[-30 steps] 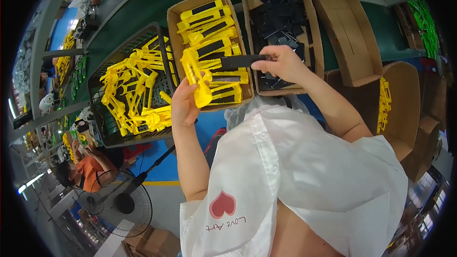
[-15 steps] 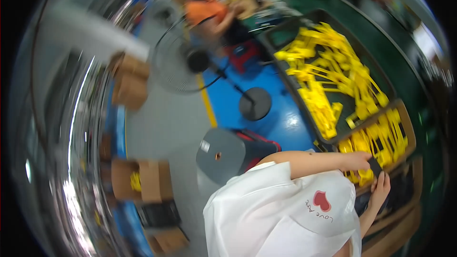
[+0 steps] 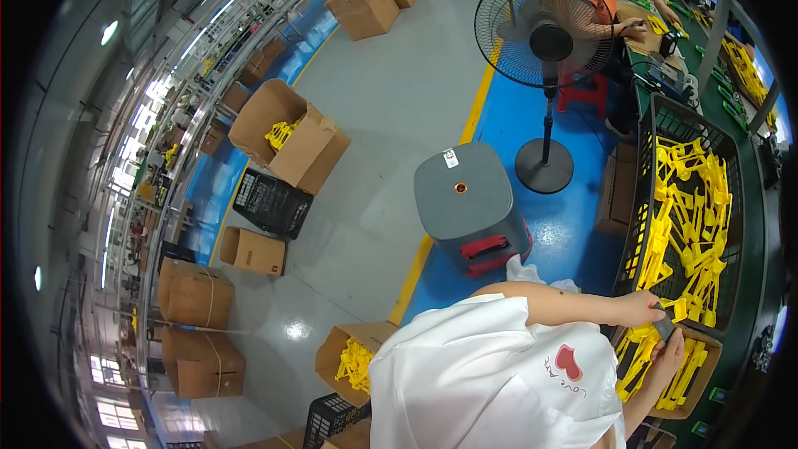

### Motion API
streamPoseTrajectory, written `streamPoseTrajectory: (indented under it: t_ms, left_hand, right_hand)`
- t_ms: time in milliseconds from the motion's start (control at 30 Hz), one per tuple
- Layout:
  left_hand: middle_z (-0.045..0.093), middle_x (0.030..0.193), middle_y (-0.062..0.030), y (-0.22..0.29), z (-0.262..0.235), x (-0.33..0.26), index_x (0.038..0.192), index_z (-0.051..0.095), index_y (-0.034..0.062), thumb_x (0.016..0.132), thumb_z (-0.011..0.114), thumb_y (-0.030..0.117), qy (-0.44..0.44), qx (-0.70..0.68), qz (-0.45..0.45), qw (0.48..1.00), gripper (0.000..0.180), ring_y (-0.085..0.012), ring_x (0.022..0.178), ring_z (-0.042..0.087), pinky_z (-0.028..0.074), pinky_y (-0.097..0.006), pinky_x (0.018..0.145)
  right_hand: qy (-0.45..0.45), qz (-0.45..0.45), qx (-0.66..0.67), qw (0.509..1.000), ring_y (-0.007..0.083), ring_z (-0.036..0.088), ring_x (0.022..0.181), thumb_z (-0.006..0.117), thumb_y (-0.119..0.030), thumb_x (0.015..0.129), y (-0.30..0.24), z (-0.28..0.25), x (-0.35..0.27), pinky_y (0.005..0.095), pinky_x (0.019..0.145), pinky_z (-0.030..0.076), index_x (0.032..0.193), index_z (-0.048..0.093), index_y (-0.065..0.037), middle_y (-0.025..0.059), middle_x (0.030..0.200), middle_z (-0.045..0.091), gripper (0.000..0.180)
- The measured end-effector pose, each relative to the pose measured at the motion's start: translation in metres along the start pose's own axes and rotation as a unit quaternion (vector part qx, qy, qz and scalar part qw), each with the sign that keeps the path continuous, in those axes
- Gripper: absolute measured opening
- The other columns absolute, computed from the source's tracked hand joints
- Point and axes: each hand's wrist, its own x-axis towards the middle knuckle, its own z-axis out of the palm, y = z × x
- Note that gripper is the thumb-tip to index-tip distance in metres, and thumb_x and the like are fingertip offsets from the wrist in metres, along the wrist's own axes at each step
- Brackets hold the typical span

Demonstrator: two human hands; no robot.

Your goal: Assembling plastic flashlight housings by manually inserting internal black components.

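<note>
Head view: fingers of the left hand [image 3: 638, 309] and right hand [image 3: 669, 355] close together on a small dark part [image 3: 664, 328], pinched between both sets of fingertips. Yellow plastic pieces [image 3: 694, 224] lie just beyond, in the black crate [image 3: 665, 120]. Risk: the part could slip into the cardboard box [image 3: 713, 382] below.

Bright, even overhead light glares off the glossy grey floor [image 3: 366, 224]; focus is sharp, edges bending into a black rim.
</note>
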Motion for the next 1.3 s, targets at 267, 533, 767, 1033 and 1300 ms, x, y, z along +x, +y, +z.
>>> streamPoseTrajectory:
  t_ms: [267,533,767,1033,1300]
  left_hand:
    - [0.059,0.073,-0.0157,-0.001,0.004,0.000,0.081,0.057,-0.0030,0.078,0.054,0.018,-0.028,0.080,0.021,0.996,0.022,-0.0224,0.065,0.056,0.043,-0.031,0.059]
    - [0.057,0.084,-0.0181,-0.011,0.003,0.021,0.086,0.057,0.0008,0.070,0.061,0.020,-0.173,0.147,0.129,0.965,0.025,-0.0301,0.080,0.056,0.044,-0.035,0.067]
    - [0.061,0.095,-0.0075,-0.002,-0.036,0.049,0.117,0.044,-0.0003,0.072,0.057,-0.002,-0.191,0.197,0.124,0.953,0.047,-0.0136,0.087,0.054,0.043,-0.025,0.079]
    - [0.060,0.084,-0.0095,0.003,-0.025,0.079,0.102,0.054,-0.0019,0.082,0.053,0.007,-0.401,0.075,-0.137,0.902,0.022,-0.0154,0.069,0.058,0.050,-0.026,0.062]
    - [0.060,0.082,-0.0118,0.000,-0.004,0.094,0.098,0.053,-0.0051,0.081,0.056,0.010,-0.445,0.047,-0.172,0.877,0.023,-0.0195,0.065,0.060,0.050,-0.027,0.060]
  right_hand:
    - [-0.024,0.023,-0.107,0.994,0.0021,0.036,0.042,0.050,-0.027,0.086,0.009,-0.023,-0.008,0.0150,0.039,0.026,0.074,0.051,-0.008,-0.0036,0.055,0.045,0.022]
    - [0.028,0.014,-0.158,0.987,0.0039,0.035,0.039,0.052,-0.019,0.084,-0.002,-0.027,-0.033,0.0181,0.036,0.024,0.075,0.049,-0.008,-0.0030,0.049,0.041,0.014]
    - [0.130,0.096,-0.137,0.977,0.0058,0.038,0.041,0.056,-0.019,0.080,-0.036,-0.031,-0.053,0.0200,0.039,0.028,0.064,0.048,-0.005,-0.0019,0.048,0.043,0.023]
    - [0.177,0.181,-0.071,0.965,0.0042,0.045,0.042,0.056,-0.016,0.081,-0.023,-0.007,-0.077,0.0171,0.041,0.037,0.078,0.054,0.000,0.0006,0.055,0.052,0.016]
    - [0.290,0.193,-0.139,0.927,0.0065,0.045,0.043,0.057,-0.021,0.082,-0.019,0.011,-0.086,0.0179,0.043,0.038,0.088,0.055,0.001,0.0026,0.055,0.053,0.023]
